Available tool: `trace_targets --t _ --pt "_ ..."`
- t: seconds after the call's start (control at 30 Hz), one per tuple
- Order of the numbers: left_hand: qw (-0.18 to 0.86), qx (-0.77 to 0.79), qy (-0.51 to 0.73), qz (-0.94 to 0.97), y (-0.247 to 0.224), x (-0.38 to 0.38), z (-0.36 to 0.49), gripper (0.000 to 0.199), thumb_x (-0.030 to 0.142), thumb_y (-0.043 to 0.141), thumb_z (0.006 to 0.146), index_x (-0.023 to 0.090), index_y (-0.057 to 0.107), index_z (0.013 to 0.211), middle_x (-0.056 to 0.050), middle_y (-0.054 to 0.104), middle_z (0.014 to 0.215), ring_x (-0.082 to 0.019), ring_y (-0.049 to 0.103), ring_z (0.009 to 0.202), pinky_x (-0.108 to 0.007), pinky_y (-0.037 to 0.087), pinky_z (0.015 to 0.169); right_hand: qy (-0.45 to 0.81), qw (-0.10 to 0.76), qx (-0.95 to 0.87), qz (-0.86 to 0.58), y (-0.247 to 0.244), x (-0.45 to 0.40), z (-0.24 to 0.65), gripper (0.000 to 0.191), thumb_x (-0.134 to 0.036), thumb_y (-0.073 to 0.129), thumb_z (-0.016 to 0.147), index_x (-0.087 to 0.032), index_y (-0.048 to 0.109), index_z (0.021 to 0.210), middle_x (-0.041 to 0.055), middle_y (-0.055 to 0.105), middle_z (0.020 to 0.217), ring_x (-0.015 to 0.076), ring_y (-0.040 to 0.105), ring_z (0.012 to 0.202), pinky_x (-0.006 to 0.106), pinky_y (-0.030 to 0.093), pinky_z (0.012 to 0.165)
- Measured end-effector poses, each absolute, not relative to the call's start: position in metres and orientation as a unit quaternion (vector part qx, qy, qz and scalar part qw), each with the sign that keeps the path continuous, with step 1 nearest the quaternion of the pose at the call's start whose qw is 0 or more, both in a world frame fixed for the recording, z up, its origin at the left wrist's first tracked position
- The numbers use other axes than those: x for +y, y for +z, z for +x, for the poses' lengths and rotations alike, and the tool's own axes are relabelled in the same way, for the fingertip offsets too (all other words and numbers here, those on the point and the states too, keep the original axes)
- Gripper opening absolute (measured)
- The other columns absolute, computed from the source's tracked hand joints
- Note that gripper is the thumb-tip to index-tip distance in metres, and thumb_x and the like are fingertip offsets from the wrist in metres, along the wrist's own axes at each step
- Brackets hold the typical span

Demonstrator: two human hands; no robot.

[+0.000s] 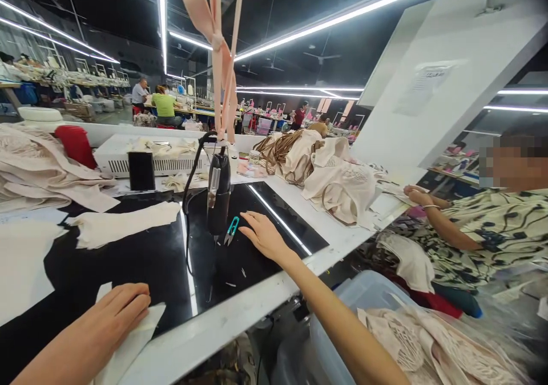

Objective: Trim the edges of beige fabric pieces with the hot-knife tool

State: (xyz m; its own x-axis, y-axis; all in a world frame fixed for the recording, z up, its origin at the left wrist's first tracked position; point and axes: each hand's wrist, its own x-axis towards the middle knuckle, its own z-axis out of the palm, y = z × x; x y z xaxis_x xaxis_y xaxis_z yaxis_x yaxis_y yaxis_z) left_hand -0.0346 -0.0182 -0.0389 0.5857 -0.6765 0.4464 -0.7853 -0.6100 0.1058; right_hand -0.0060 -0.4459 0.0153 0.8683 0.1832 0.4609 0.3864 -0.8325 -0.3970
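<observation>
Worktable: glossy black top with a white edge band, running from lower left to centre right of the frame.

Right hand: centre of frame, palm down and flat on the black surface, fingers spread, holding nothing. Its fingertips lie just beside the thread snips, small, with teal plastic handles and metal blades, lying on the table.

Left hand: lower left, fingers loosely curled, resting on a piece of white fabric, flat, soft and matte, at the table's near edge. The two hands are well apart.

Black handheld tool: upright, cylindrical, with a black cord, just above the snips and hung from pink ribbon strips.

More cream cut pieces: left of centre.

White metal box with vent slots: upper left.

Heap of beige garments: upper right of centre.

Paper notice on the white pillar: print too small to read.

Another person's patterned sleeve: right edge.
</observation>
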Motion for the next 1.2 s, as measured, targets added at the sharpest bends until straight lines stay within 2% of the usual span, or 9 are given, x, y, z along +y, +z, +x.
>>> trace_targets --t 0.13,0.33,0.5,0.6,0.77,0.83,1.03,1.1,1.2 --pt "0.061 -0.427 0.138 0.891 -0.018 -0.031 -0.049 0.047 0.026 0.028 0.113 0.027 0.074 0.102 -0.003 0.072 0.099 -0.021 0.07 0.083 -0.034 0.056 0.082 -0.184 0.203 -0.155 -0.949 -0.007 -0.458 -0.004 0.03 -0.034 0.069 0.104 -0.018 0.069 0.13 0.0122 0.068 0.138 0.029 0.066 0.13 0.056 0.053 0.114" --pt "0.054 -0.349 0.118 0.928 0.003 -0.054 -0.06 0.066 0.065 0.022 0.114 0.021 0.067 0.091 -0.002 0.063 0.075 -0.02 0.062 0.061 -0.031 0.038 0.058 -0.195 0.171 -0.181 -0.949 -0.006 -0.463 -0.005 0.031 -0.025 0.052 0.11 -0.019 0.065 0.138 0.0128 0.071 0.132 0.0252 0.071 0.12 0.049 0.058 0.109" --pt "0.127 -0.297 -0.023 0.946 0.024 -0.063 -0.068 0.041 0.052 0.044 0.11 0.021 0.062 0.088 0.001 0.062 0.072 -0.018 0.058 0.06 -0.029 0.029 0.058 -0.184 0.103 -0.218 -0.953 0.002 -0.442 0.009 0.056 -0.001 0.042 0.1 -0.025 0.063 0.147 0.0135 0.061 0.152 0.0284 0.064 0.131 0.049 0.056 0.11" --pt "0.212 -0.286 -0.103 0.929 0.041 -0.07 -0.075 0.03 0.045 0.052 0.104 0.023 0.069 0.094 -0.001 0.07 0.087 -0.02 0.065 0.076 -0.028 0.036 0.066 -0.169 0.069 -0.252 -0.95 0.008 -0.428 0.017 0.055 0.004 0.047 0.096 -0.03 0.071 0.133 0.0074 0.069 0.142 0.0261 0.064 0.13 0.044 0.054 0.108" --pt "0.361 -0.223 -0.16 0.891 0.059 -0.079 -0.088 0.019 0.039 0.066 0.092 0.022 0.073 0.086 0.0 0.069 0.095 -0.019 0.064 0.088 -0.027 0.043 0.079 -0.18 0.059 -0.253 -0.949 0.014 -0.427 0.011 0.017 -0.006 0.061 0.096 -0.021 0.069 0.095 0.0082 0.072 0.101 0.0262 0.069 0.101 0.039 0.055 0.094" --pt "0.429 -0.206 -0.165 0.863 0.061 -0.081 -0.094 0.018 0.038 0.069 0.087 0.02 0.07 0.084 -0.001 0.068 0.096 -0.019 0.063 0.089 -0.028 0.045 0.081 -0.18 0.081 -0.247 -0.949 0.011 -0.433 0.001 0.015 -0.011 0.059 0.097 -0.022 0.062 0.087 0.0073 0.069 0.095 0.0252 0.068 0.091 0.037 0.055 0.086" --pt "0.664 -0.091 -0.312 0.674 0.06 -0.088 -0.11 0.052 0.062 0.079 0.084 0.021 0.05 0.094 -0.009 0.077 0.104 -0.021 0.071 0.084 -0.035 0.053 0.08 -0.172 0.202 -0.183 -0.947 0.0 -0.451 -0.042 0.022 -0.035 0.034 0.11 -0.026 0.049 0.098 0.003 0.067 0.082 0.0207 0.066 0.067 0.032 0.053 0.065" --pt "0.703 -0.064 -0.338 0.623 0.058 -0.09 -0.114 0.061 0.065 0.085 0.079 0.022 0.046 0.095 -0.011 0.078 0.104 -0.021 0.072 0.077 -0.034 0.054 0.072 -0.17 0.246 -0.145 -0.943 0.004 -0.448 -0.059 0.025 -0.045 0.035 0.109 -0.027 0.05 0.101 0.0007 0.065 0.076 0.02 0.062 0.059 0.031 0.051 0.058" --pt "0.714 -0.047 -0.346 0.606 0.055 -0.092 -0.119 0.061 0.062 0.09 0.075 0.02 0.051 0.098 -0.01 0.078 0.101 -0.018 0.07 0.07 -0.029 0.051 0.066 -0.142 0.344 -0.095 -0.923 0.016 -0.429 -0.09 0.038 -0.058 0.047 0.102 -0.027 0.058 0.12 0.0023 0.069 0.084 0.0208 0.066 0.068 0.029 0.052 0.06"
